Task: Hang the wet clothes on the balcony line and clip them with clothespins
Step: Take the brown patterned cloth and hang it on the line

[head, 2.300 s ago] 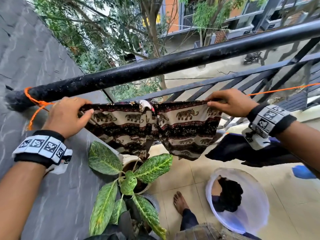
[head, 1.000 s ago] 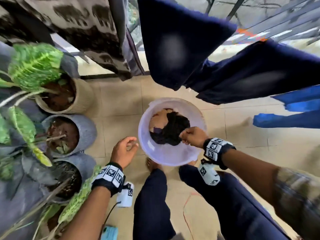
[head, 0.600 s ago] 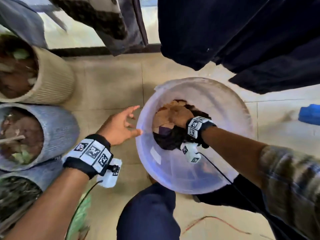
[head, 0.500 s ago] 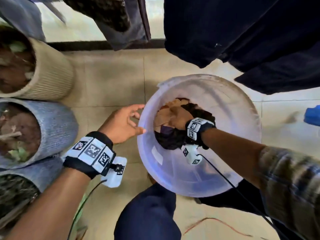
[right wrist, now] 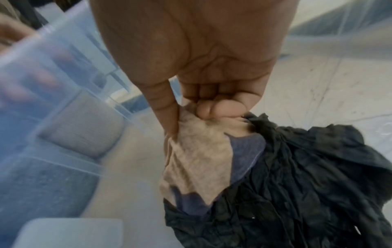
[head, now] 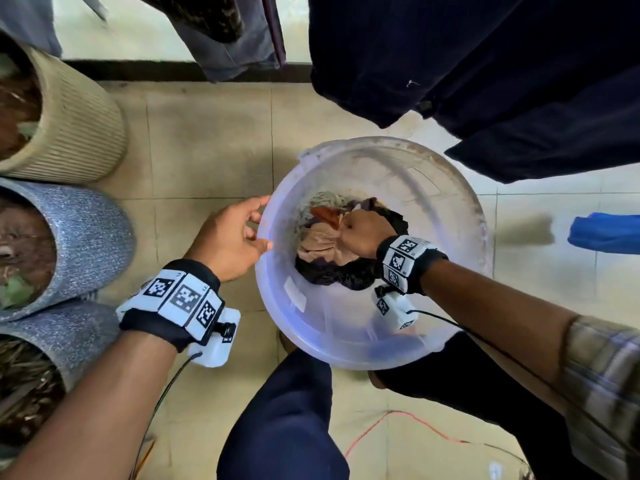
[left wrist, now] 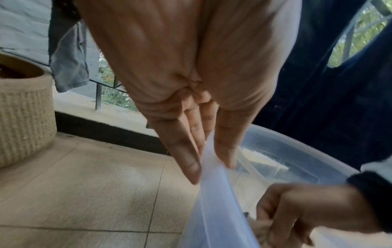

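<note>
- A clear plastic tub (head: 446, 206) is set on the tiled floor (head: 207, 140), near the plant pots (head: 79, 126) along the floor's left edge.
- The tub's left rim is pinched by the left hand (head: 230, 237): the thumb is pressed on the inside and the straight fingers (left wrist: 186, 151) on the outside.
- A heap of wet clothes is seen at the bottom of the tub: a tan cloth (right wrist: 197, 156) on top, a crumpled black cloth (right wrist: 297, 184) under it and a bit of blue-grey cloth between them.
- The tan cloth is gripped by the right hand (head: 365, 233), with the thumb and curled fingers squeezed tight on a bunch of it.
- Dark blue clothes (head: 485, 64) are hung above the tub, at the far edge of the floor.
- A grey and patterned cloth (head: 235, 39) is hung to the left of them.
- A thin orange cord (head: 408, 424) is seen lying on the floor near the legs.
</note>
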### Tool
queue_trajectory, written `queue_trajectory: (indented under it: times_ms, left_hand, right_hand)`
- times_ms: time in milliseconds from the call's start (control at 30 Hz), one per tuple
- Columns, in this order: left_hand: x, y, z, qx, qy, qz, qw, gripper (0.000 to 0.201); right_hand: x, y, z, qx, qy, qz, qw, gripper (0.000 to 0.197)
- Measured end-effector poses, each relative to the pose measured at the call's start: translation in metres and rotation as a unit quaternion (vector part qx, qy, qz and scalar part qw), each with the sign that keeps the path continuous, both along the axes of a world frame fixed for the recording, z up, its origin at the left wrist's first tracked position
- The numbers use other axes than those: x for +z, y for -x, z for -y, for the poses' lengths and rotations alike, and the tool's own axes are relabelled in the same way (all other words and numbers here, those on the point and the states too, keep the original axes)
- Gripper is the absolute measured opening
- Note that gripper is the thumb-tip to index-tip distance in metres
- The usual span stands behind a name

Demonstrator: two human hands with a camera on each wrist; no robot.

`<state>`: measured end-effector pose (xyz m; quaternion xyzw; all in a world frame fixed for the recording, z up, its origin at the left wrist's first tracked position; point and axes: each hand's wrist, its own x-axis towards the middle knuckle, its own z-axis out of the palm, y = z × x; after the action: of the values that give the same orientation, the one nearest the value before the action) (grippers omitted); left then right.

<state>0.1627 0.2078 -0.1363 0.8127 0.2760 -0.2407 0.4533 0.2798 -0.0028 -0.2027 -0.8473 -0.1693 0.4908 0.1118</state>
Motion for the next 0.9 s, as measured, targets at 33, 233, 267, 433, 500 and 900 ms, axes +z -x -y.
queue_trajectory:
  times_ms: [33, 233, 267, 433, 500, 900]
  left_hand:
    - [0.004, 0.002, 0.006, -0.013, -0.028, 0.007, 0.999, 0.069]
    - [0.045, 0.03, 0.036, -0.054, -0.105, 0.027, 0.993, 0.064]
    - [0.052, 0.035, 0.04, -0.053, -0.097, 0.026, 0.993, 0.063]
    - [0.119, 0.049, 0.069, -0.089, -0.054, 0.015, 0.995, 0.068]
    - [0.143, 0.048, 0.082, -0.107, -0.044, 0.023, 0.993, 0.072]
    - [0.237, 0.016, 0.096, -0.062, -0.105, 0.119, 0.985, 0.016]
  right_hand:
    - [0.013, 0.002, 0.005, -0.004, -0.012, 0.004, 1.0, 0.024]
    - [0.106, 0.01, 0.041, -0.075, -0.049, 0.007, 0.996, 0.023]
    - [0.118, 0.012, 0.047, -0.085, -0.048, 0.003, 0.995, 0.024]
    - [0.217, 0.018, 0.077, -0.138, -0.118, 0.002, 0.983, 0.03]
    - [0.251, 0.017, 0.079, -0.15, -0.157, -0.015, 0.976, 0.032]
    - [0.329, -0.02, 0.083, -0.121, -0.26, 0.068, 0.956, 0.011]
